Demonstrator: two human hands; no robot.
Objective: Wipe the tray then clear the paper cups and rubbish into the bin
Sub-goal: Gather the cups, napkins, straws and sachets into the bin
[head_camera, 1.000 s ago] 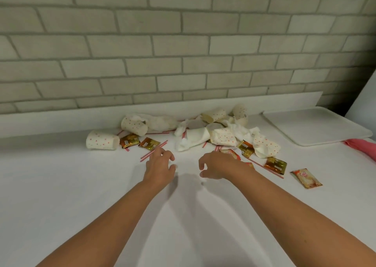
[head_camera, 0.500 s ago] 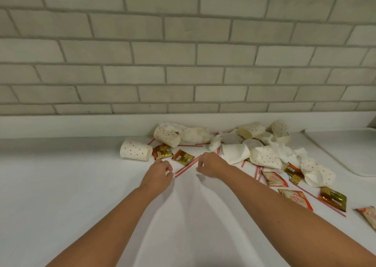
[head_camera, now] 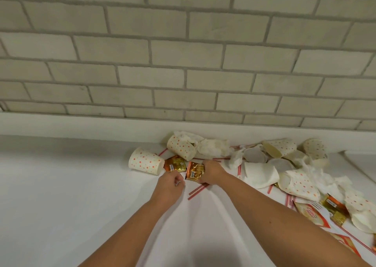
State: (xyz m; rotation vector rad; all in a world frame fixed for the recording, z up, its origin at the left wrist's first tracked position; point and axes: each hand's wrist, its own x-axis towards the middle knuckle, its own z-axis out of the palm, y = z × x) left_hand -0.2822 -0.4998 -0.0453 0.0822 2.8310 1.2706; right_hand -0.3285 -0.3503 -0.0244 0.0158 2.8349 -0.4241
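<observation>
The right hand [head_camera: 212, 172] is gripping a gold sachet [head_camera: 195, 171] at centre frame. The left hand [head_camera: 168, 188] is hovering curled just beside it; can't tell whether it's holding anything.

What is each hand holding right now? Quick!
Left hand: fingers curled, cannot tell if it holds anything.
Right hand: holding a gold sachet.

Single wide-angle head-worn view, looking forward and down, facing the brick wall [head_camera: 183, 53] nearly square-on, close over the white counter [head_camera: 61, 195] at the wall's foot, litter heap [head_camera: 262, 175] below the wall, right of centre.
</observation>
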